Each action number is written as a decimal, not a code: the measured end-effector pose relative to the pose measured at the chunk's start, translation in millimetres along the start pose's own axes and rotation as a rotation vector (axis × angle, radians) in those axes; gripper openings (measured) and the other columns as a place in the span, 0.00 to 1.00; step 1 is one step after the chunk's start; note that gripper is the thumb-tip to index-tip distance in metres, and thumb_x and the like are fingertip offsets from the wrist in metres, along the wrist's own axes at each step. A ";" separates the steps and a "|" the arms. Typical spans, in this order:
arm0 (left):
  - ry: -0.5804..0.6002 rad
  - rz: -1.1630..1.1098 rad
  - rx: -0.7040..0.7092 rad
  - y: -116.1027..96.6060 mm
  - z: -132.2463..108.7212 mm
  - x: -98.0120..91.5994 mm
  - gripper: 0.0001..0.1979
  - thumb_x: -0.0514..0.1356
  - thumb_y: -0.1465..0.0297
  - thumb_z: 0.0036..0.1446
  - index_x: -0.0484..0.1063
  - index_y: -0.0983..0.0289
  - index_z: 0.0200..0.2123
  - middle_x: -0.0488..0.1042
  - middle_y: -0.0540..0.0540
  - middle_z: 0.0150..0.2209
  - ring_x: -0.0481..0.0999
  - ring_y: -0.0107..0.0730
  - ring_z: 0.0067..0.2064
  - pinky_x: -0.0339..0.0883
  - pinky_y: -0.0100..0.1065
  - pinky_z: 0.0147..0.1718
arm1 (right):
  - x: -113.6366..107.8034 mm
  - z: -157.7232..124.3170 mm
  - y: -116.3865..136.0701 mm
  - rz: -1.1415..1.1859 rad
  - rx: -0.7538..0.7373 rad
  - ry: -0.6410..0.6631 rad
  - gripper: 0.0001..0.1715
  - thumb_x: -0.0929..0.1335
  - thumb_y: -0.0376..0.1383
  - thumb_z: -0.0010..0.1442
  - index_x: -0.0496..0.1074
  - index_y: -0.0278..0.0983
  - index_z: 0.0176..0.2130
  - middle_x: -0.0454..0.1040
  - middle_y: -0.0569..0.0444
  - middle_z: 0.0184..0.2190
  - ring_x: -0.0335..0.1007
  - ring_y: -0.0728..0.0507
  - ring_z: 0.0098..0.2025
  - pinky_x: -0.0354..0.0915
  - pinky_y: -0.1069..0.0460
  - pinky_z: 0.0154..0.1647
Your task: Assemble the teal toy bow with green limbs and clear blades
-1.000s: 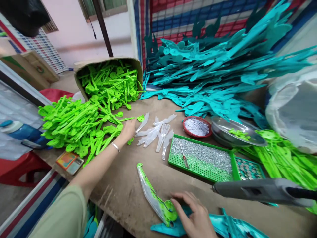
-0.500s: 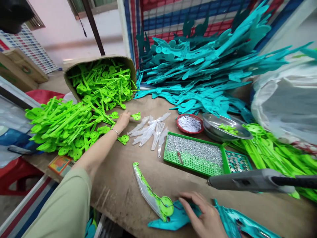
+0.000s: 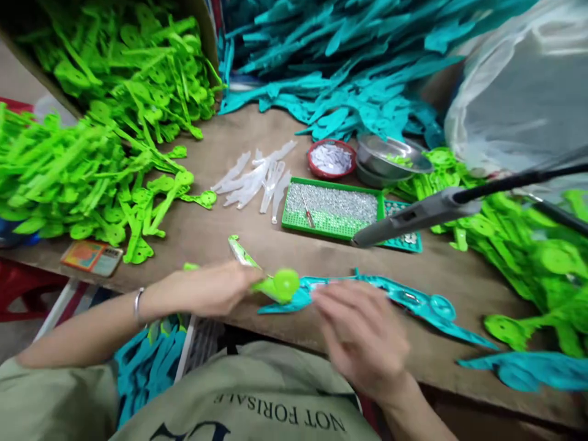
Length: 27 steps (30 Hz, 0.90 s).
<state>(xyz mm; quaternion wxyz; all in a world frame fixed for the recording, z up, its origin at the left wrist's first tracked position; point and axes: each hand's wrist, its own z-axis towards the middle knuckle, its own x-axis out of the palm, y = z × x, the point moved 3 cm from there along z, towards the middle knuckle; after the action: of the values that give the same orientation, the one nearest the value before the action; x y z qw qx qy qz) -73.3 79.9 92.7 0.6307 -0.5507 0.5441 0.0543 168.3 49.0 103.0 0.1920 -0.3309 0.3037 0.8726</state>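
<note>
My left hand (image 3: 220, 288) is closed on a green plastic piece (image 3: 282, 285) with a round end, blurred by motion. Beneath and behind it lies a long green and clear assembly (image 3: 242, 251), partly hidden by the hand. My right hand (image 3: 361, 324) has its fingers bent over a teal part (image 3: 294, 299) near the front of the table; its fingertips look pressed together, but what they hold is too blurred to make out. Just right of that hand, a long teal piece (image 3: 427, 306) with a metal part in it lies on the table.
Green pieces (image 3: 68, 177) are heaped at the left, teal pieces (image 3: 358, 98) at the back. Clear strips (image 3: 257, 177), a red basket (image 3: 314, 170), metal bowls (image 3: 425, 165) and a green tray (image 3: 294, 228) sit mid-table. A grey tool (image 3: 408, 217) hangs over the tray.
My left hand has come back from the green pile to the front of the table with a green piece. My right hand has shifted slightly, and the view has tilted down.
</note>
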 end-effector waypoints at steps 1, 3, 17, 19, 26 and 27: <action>0.068 -0.047 0.014 -13.7 -10.0 14.4 0.10 0.55 0.73 0.62 0.73 0.58 0.44 0.74 0.49 0.25 0.71 0.33 0.24 0.61 0.32 0.26 | 6.7 -3.8 12.4 0.048 -0.046 0.094 0.15 0.69 0.28 0.62 0.73 0.38 0.49 0.80 0.49 0.44 0.74 0.40 0.50 0.70 0.44 0.53; 0.139 -0.161 0.022 -31.4 -22.8 35.2 0.05 0.57 0.71 0.62 0.70 0.58 0.41 0.74 0.48 0.27 0.73 0.33 0.26 0.61 0.31 0.26 | 23.5 -14.2 31.6 0.141 -0.075 0.249 0.11 0.66 0.29 0.65 0.72 0.35 0.47 0.79 0.47 0.45 0.72 0.41 0.52 0.69 0.45 0.54; -0.195 -0.261 -0.160 17.8 -57.3 46.5 0.07 0.61 0.64 0.63 0.75 0.60 0.37 0.78 0.53 0.35 0.77 0.32 0.36 0.69 0.31 0.34 | 53.3 -42.8 32.6 0.120 0.135 0.436 0.11 0.63 0.34 0.69 0.72 0.35 0.49 0.76 0.51 0.36 0.68 0.43 0.38 0.61 0.48 0.40; -0.227 -0.336 -0.203 25.1 -57.4 48.8 0.06 0.63 0.65 0.61 0.76 0.61 0.36 0.79 0.52 0.33 0.78 0.31 0.34 0.69 0.29 0.32 | 56.0 -41.4 36.1 0.160 0.096 0.460 0.16 0.62 0.30 0.69 0.71 0.35 0.54 0.76 0.50 0.39 0.69 0.43 0.40 0.63 0.48 0.42; -0.296 -0.549 -0.343 43.4 -54.8 48.5 0.13 0.70 0.66 0.50 0.77 0.63 0.40 0.82 0.55 0.36 0.81 0.33 0.36 0.75 0.30 0.35 | 65.6 -41.3 34.9 0.148 0.034 0.558 0.19 0.60 0.29 0.69 0.70 0.34 0.56 0.76 0.47 0.40 0.73 0.43 0.41 0.71 0.48 0.41; -0.314 -0.617 -0.345 45.6 -53.1 47.8 0.16 0.71 0.67 0.49 0.77 0.63 0.42 0.82 0.56 0.38 0.81 0.34 0.37 0.76 0.31 0.35 | 66.1 -39.8 32.6 0.159 0.031 0.564 0.19 0.61 0.29 0.68 0.70 0.35 0.56 0.76 0.48 0.40 0.73 0.43 0.41 0.71 0.48 0.41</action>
<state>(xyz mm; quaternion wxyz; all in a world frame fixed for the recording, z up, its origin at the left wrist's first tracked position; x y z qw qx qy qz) -117.8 32.2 38.6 0.5911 -0.7715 0.2324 0.0367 122.4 7.5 46.6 0.0358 -0.5326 0.3833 0.7537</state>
